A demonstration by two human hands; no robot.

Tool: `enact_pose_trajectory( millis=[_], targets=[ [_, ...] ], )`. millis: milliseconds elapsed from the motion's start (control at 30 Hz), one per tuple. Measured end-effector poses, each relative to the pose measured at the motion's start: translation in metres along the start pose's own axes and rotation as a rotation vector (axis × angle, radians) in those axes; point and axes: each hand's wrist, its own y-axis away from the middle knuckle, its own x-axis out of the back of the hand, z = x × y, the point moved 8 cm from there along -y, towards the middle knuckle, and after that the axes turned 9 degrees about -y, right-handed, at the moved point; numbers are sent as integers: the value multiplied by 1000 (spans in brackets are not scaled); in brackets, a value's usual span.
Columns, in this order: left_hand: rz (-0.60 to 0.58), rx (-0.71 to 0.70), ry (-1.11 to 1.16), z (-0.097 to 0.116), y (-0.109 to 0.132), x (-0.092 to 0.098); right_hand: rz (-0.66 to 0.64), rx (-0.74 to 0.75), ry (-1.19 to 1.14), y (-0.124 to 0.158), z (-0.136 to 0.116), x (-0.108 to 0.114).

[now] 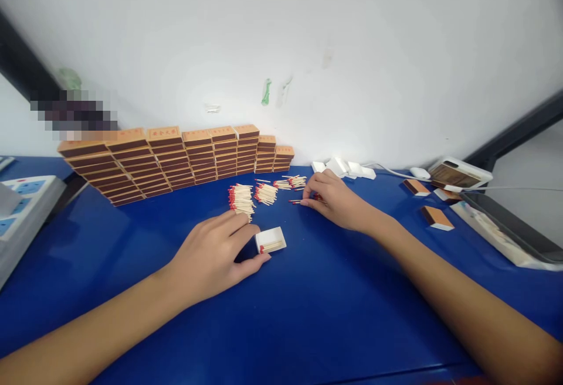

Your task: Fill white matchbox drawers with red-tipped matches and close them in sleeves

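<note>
My left hand [220,250] rests on the blue table, its thumb and fingers on either side of a small white matchbox tray [273,235]. A few red-tipped matches [271,246] lie inside along the tray's near side. To the right, my right hand [332,197] is closed in a pinch at some matches [295,201] on the table; more red heads show beneath its fingers. Between the hands and the wall lie loose piles of matches, a larger pile [241,198] at left, a middle pile [265,193] and a smaller pile [290,182].
Stacked matchboxes [171,162] form a stepped wall along the back left. White trays [343,168] lie behind my right hand. At right are loose matchboxes [437,218], a power bank [460,174] with a cable, and a dark phone-like slab [514,227]. A power strip [26,209] sits far left.
</note>
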Motion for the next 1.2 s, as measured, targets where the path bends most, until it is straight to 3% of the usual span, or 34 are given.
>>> enact_pose_trajectory(
  millis=[333,1200],
  targets=[
    [-15,2,-1,0,1,0,21,52,67,-2,-15,-3],
    [-8,1,-20,-1,1,0,-2,4,63,1,-4,1]
  ],
)
